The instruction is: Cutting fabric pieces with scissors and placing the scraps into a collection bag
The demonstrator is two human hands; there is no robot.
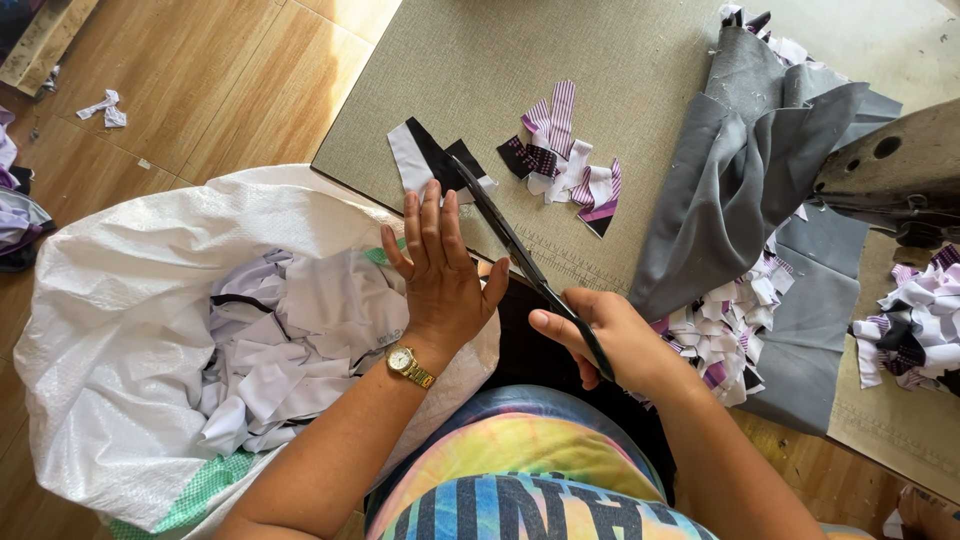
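Wooden floorboards (200, 80) fill the upper left of the frame, where a small white scrap (106, 108) lies alone and a heap of cloth (15, 215) shows at the left edge. Below it, a big white woven sack (110, 350) sits open at lower left, stuffed with white and pale lilac fabric offcuts (290, 340). My left hand (440, 275), gold watch (408, 364) on the wrist, lies flat at the centre with fingers straight and close together, thumb held out, pressing the edge of a grey-green felt work mat (520, 60). Just above my fingertips lies a black-and-white fabric piece (430, 160). My right hand (610, 340), right of centre, grips black scissors (520, 250), fingers curled through the handles; the blades look closed, pointing up-left toward that piece. Beyond the blades, a small pile of purple-striped scraps (565, 165) rests on the mat. Farther right, a folded grey cloth (740, 170) drapes over more striped scraps (725, 330). At the right edge, part of a metal machine (890, 170) juts in above another scrap pile (920, 325).
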